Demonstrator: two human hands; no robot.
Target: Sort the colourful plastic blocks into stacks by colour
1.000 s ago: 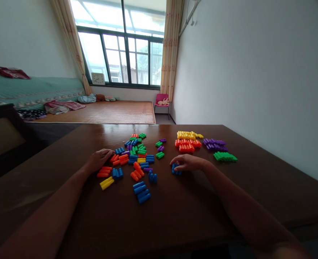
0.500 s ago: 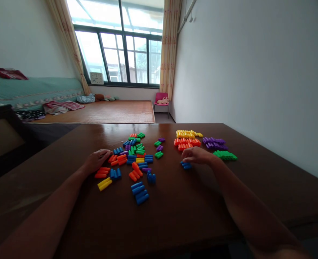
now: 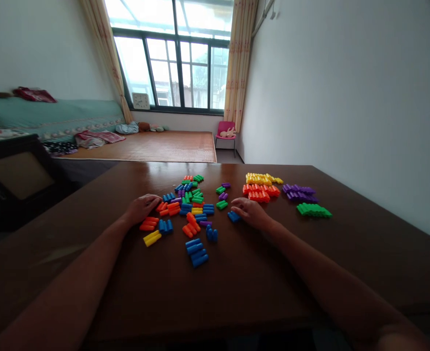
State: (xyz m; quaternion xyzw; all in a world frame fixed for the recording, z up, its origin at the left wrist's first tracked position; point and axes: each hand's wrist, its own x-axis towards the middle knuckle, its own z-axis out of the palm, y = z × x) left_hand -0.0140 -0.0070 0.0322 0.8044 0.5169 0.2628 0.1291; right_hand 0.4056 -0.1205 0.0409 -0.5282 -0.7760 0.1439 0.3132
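My right hand [image 3: 248, 210] is at a small blue block piece [image 3: 233, 216], its fingers curled over the right end. My left hand [image 3: 143, 207] rests on the table at the left edge of a mixed pile, beside orange pieces [image 3: 169, 209]; its fingers lie loosely with nothing visible in them. Several blue pieces [image 3: 197, 252] lie nearest me, with a yellow piece [image 3: 152, 238] to their left. To the right stand sorted groups: yellow [image 3: 259, 179], orange [image 3: 260, 192], purple [image 3: 299, 193] and green [image 3: 313, 210].
The brown table [image 3: 251, 287] spans the foreground. Behind it are a bed with a woven mat [image 3: 171, 146], a pink chair [image 3: 225, 129] holding a plush toy, and a window. A dark cabinet [image 3: 13, 170] stands at the left, and a white wall is at the right.
My right hand and the blue piece at its fingers have moved left, closer to the mixed pile. The camera view has shifted slightly; my left hand stays beside the orange pieces.
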